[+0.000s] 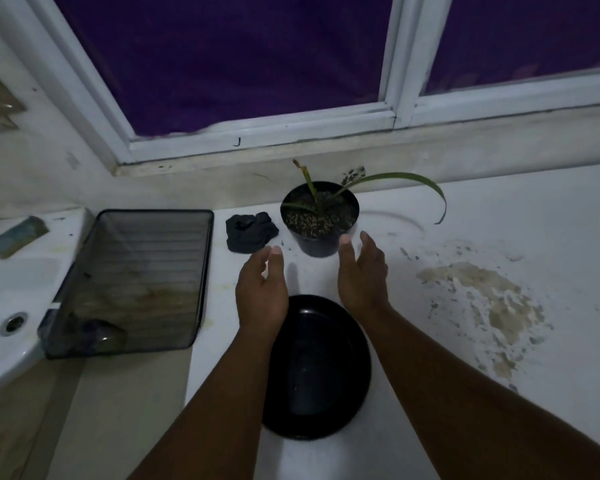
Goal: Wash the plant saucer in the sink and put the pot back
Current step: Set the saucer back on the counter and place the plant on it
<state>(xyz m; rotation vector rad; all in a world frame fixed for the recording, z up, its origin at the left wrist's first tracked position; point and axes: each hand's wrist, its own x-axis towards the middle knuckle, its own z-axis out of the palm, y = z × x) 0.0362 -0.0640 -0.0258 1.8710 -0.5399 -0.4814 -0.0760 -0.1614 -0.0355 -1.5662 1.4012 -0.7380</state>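
Black plastic, the pot (320,218) stands on the white counter (499,237) beyond the empty saucer (317,368); soil-filled, it looks moderately heavy and top-loaded, best gripped around its stiff sides. Left hand (261,287) and right hand (361,275) hover open, empty, just short of it.

Black round saucer (317,368) lies flat, near on the white counter; black pot (320,218) with 1 green plant stands upright beyond it.
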